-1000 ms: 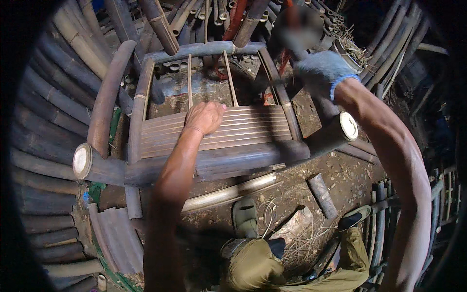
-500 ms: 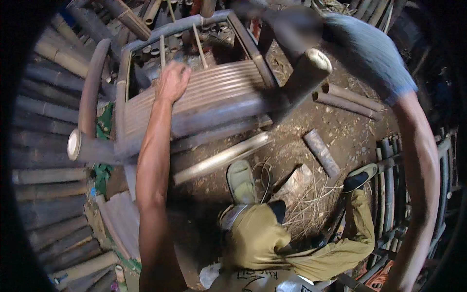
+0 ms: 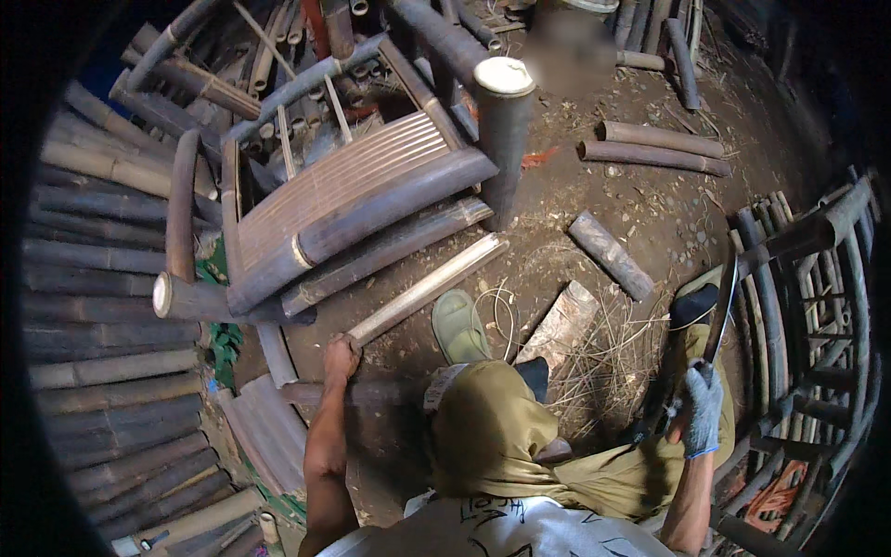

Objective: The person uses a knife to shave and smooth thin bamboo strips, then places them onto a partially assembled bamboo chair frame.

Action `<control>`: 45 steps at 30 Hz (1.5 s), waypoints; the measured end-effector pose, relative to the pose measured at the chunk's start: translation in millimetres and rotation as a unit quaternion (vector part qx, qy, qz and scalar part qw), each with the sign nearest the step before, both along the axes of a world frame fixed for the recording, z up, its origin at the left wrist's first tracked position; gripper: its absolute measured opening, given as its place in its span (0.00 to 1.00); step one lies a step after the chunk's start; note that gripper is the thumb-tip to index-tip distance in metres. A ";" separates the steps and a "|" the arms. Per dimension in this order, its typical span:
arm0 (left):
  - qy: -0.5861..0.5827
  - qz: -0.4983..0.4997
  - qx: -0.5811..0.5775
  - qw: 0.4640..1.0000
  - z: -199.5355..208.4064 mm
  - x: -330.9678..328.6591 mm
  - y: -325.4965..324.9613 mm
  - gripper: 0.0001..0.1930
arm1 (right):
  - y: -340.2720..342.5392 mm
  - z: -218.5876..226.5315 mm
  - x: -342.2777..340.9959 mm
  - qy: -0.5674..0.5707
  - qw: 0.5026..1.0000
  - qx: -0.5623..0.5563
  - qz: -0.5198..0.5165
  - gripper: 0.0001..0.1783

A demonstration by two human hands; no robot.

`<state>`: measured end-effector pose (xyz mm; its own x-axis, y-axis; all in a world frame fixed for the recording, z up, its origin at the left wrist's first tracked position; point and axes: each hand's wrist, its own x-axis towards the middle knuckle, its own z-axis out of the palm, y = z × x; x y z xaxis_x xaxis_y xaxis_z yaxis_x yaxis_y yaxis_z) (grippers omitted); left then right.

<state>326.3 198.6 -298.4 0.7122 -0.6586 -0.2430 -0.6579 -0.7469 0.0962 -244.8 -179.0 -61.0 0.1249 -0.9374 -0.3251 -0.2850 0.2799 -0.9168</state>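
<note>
My bare left hand (image 3: 342, 358) is closed round the near end of a split bamboo length (image 3: 427, 290), whose pale inner face shows. That piece slants from my hand up to the right, in front of the bamboo chair (image 3: 339, 172). My right hand (image 3: 703, 408), in a grey glove with a blue cuff, grips a machete (image 3: 722, 302) by its handle beside my right knee. The long, slightly curved blade points up and away from me. The chair has a slatted seat, a thick dark front rail and stout round posts.
A short bamboo piece (image 3: 610, 255) and a pale wood block (image 3: 561, 325) lie on the dirt among thin shavings (image 3: 608, 371). Two bamboo lengths (image 3: 654, 158) rest farther right. Bamboo poles (image 3: 111, 302) line the left, and a bamboo frame (image 3: 835, 306) stands at the right.
My left hand has left the chair seat and come down onto the split bamboo. My gloved right hand has dropped from the upper right to beside my knee. The chair looks slightly shifted and turned.
</note>
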 end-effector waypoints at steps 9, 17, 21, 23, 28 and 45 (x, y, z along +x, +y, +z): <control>0.008 -0.167 -0.340 0.925 277.5 -62.6 -122.9 0.13 | 51.7 -14.4 13.2 -0.137 0.981 0.109 -0.085 0.14; -0.089 -0.194 -0.097 0.972 375.9 -131.4 -304.6 0.37 | 66.6 -20.3 39.8 -0.154 0.984 0.086 -0.018 0.15; -0.009 -0.223 0.255 0.941 404.8 -112.3 -341.2 0.49 | 85.2 -9.7 40.0 -0.173 0.978 0.111 -0.017 0.14; 0.069 -0.177 0.381 0.905 360.0 -75.9 -355.1 0.42 | 85.0 -19.8 24.1 -0.169 0.979 0.110 -0.035 0.13; -0.002 -0.301 0.074 0.951 402.3 -80.5 -320.8 0.21 | 97.0 -26.5 11.1 -0.206 0.966 0.151 -0.046 0.13; 0.334 -0.186 -0.539 0.751 316.4 -204.7 -341.1 0.15 | 88.5 51.0 35.5 -0.018 0.988 -0.093 0.121 0.26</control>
<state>121.7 -142.5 18.0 0.3872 -0.8520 0.3524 -0.3379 0.2245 0.9140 -209.3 -90.5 -10.0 0.3614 -0.9216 -0.1418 -0.2900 0.0335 -0.9564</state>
